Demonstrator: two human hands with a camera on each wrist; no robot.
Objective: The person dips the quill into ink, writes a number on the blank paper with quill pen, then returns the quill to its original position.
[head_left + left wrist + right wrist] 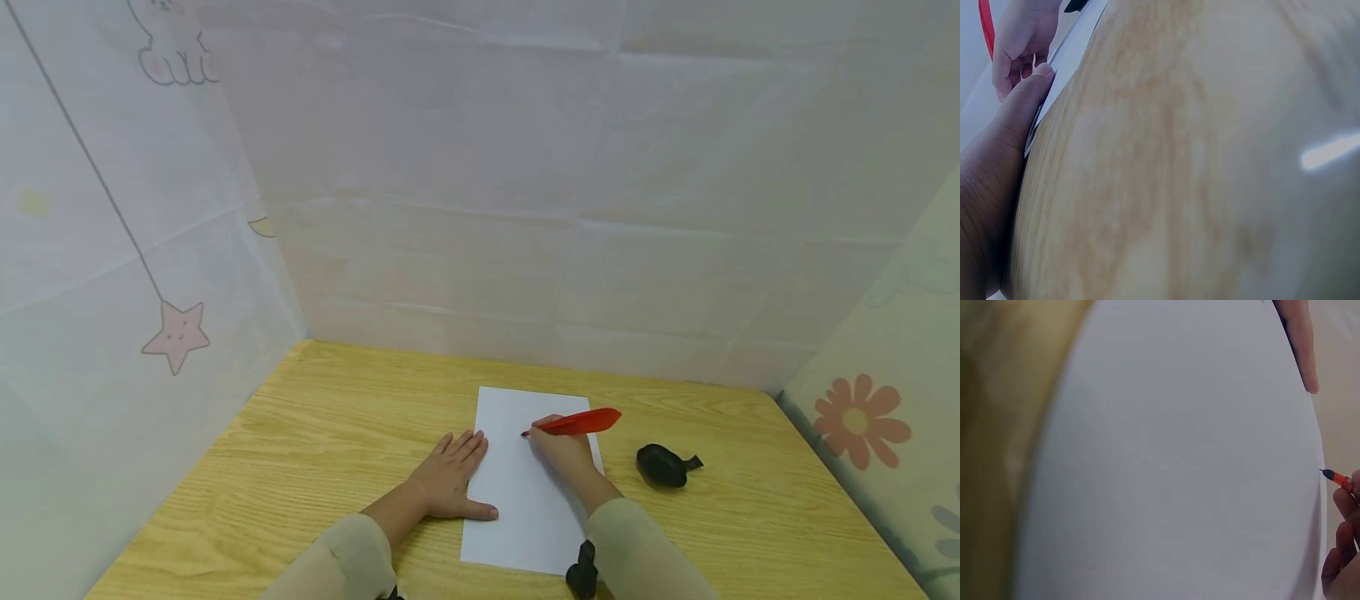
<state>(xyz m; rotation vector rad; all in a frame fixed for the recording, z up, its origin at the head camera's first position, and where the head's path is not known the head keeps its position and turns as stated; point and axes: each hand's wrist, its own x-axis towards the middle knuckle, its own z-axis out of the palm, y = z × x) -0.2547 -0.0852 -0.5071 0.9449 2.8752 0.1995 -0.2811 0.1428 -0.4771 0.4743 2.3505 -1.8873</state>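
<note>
our right hand (562, 457) pinches the red feather pen (577, 422), tip seemingly touching; our left hand (448, 482), fingers straight, should press the paper (517, 521) flat.

Yellow wood-grain table (337, 408) across the bottom, rounded black object (662, 465) at lower right, smiling pink star (177, 336) at left, reddish flower (862, 422) at far right, pale creased backdrop (525, 167) above.
</note>
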